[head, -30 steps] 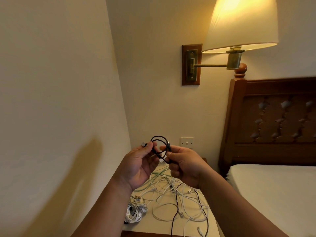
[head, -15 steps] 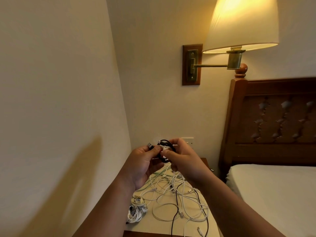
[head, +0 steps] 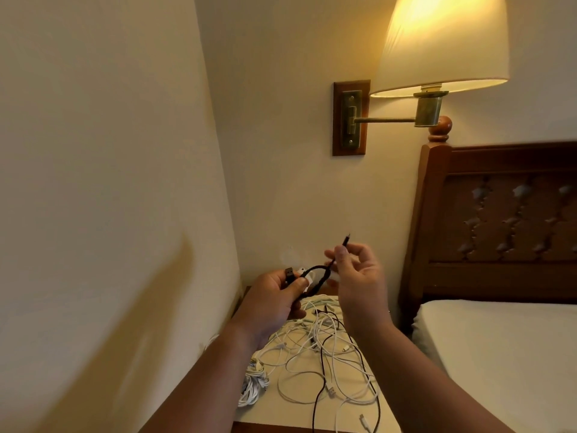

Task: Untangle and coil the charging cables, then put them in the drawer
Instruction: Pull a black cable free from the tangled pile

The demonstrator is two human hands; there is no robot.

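Note:
A short black cable (head: 317, 278) hangs in a small coil between both hands above the nightstand. My left hand (head: 274, 300) grips the coil, with the USB plug sticking up beside the thumb. My right hand (head: 359, 276) pinches the cable's other end, and its small plug points up and away past the fingertips. Below them a tangle of white cables (head: 315, 348) with a long black cable (head: 321, 379) running through it lies spread on the nightstand top (head: 299, 410). A coiled white cable (head: 253, 385) sits at its left edge. No drawer is in view.
The nightstand stands in a corner, with the wall (head: 109, 214) close on the left and the bed (head: 505, 354) with its wooden headboard (head: 499, 226) on the right. A lit wall lamp (head: 437, 48) hangs above. A wall switch is partly hidden behind my hands.
My right hand has lifted away from the coil and pulled the thin plug end up and to the right. The left hand has kept its grip on the coil.

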